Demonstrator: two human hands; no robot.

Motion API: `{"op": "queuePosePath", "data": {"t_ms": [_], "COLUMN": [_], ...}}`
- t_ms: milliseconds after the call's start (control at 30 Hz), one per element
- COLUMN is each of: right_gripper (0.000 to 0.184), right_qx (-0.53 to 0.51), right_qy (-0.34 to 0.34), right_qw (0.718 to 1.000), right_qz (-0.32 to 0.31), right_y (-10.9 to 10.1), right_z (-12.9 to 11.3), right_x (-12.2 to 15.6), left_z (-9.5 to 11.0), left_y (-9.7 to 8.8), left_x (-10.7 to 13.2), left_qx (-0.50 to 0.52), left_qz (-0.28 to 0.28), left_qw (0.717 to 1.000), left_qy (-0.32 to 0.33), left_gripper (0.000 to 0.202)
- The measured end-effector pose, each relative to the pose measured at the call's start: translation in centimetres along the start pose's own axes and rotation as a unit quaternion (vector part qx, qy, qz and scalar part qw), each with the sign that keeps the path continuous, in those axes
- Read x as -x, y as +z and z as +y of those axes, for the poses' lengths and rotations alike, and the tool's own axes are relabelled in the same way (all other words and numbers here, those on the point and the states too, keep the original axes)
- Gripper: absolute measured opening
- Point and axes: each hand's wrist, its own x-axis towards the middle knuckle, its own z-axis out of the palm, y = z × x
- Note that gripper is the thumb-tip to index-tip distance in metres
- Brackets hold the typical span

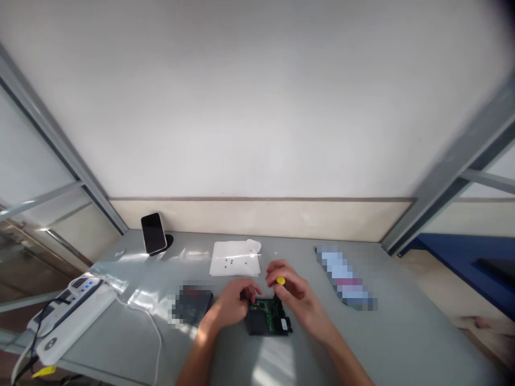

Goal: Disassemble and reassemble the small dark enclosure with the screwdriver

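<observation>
A black electronic device (259, 323) lies on the grey table with its green circuit board (270, 308) exposed. At its upper left corner, my left hand (235, 303) holds the casing, fingers bent over the edge. My right hand (295, 292) is above the device's right side, its thumb and fingers closed around a small tool, apparently a screwdriver, with a round yellow end (280, 280). Fingers hide the rest of the tool, and I cannot tell whether its tip touches the device. Beyond the hands, several small dark screws (232, 262) lie on white paper (217, 266).
A dark flat part (193, 304), partly pixelated, lies left of my left hand. A pixelated long object (346, 279) is at the right. A phone-like screen (153, 234) stands at the back left. Power strips (72, 313) and a white cable (155, 327) occupy the left side.
</observation>
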Motion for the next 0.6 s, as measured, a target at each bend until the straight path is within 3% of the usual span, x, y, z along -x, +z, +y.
{"op": "queuePosePath", "data": {"t_ms": [167,300,467,600], "right_gripper": [0.027,0.04,0.052,0.057], "right_qx": [0.086,0.127,0.093,0.059], "right_qy": [-0.027,0.023,0.042,0.062], "right_qw": [0.995,0.984,0.958,0.962], "right_qz": [0.034,0.124,0.268,0.26], "right_y": [0.4,-0.2,-1.6,-1.2], "right_z": [0.1,1.7,3.2,4.0], "right_x": [-0.2,-0.3,-0.8,-1.1], "left_z": [0.4,0.2,-0.4,-0.8], "left_y": [0.0,-0.3,-1.1,-1.5], "left_x": [0.1,-0.1,-0.5,-0.7], "left_qx": [0.002,-0.006,-0.067,-0.085], "left_qz": [-0.002,0.014,0.166,0.238], "left_qw": [1.0,1.0,0.984,0.967], "left_qy": [-0.016,-0.016,0.016,0.023], "left_gripper": [0.048,0.052,0.048,0.048]}}
